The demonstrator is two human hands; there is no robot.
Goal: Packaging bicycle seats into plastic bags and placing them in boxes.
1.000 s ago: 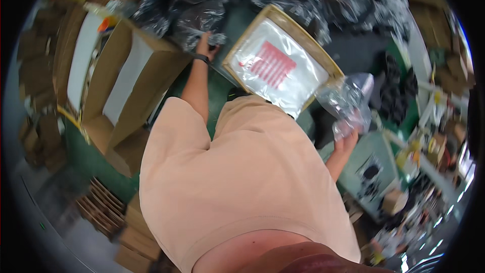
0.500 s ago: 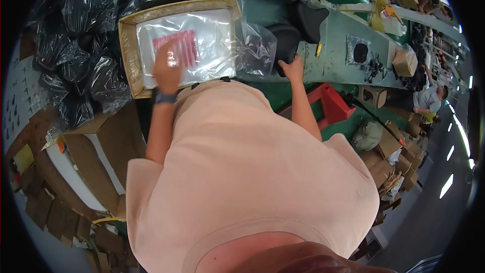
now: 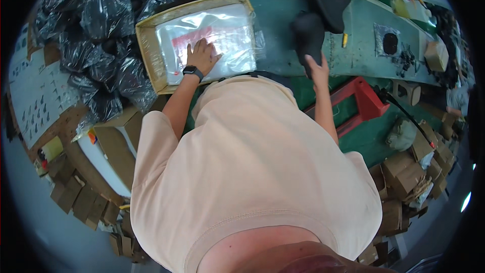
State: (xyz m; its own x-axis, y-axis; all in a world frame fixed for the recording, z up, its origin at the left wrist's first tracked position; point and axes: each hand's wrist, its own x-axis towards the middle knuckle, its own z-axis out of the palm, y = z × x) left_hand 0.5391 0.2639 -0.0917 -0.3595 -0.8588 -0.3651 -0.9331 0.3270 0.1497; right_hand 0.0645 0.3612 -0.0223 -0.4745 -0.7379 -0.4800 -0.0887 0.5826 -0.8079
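Observation:
My left hand point(image 3: 203, 56) lies with fingers spread on a stack of clear plastic bags point(image 3: 235, 30) with red printing. These bags fill a shallow cardboard box point(image 3: 146, 45) at the table's front edge. To the right, my right hand point(image 3: 317, 68) grips the narrow nose of a black bicycle saddle point(image 3: 308, 33). Its wide end points away from me. Another black saddle point(image 3: 332, 10) rests just behind it on the green table point(image 3: 275, 15). A bit of clear film point(image 3: 259, 43) shows at the box's right edge.
Black saddles in clear bags point(image 3: 106, 12) are heaped on the left. A yellow marker-like stick point(image 3: 345, 40), a bag with a black piece point(image 3: 389, 43) and small black parts point(image 3: 405, 63) lie at right. Below stand a red pallet jack point(image 3: 366, 101) and cardboard boxes point(image 3: 404, 172).
My left hand has come down, fingers spread, onto the bag stack. The clear bag beside the saddle has mostly gone from sight. My right hand has drawn the saddle away from the box.

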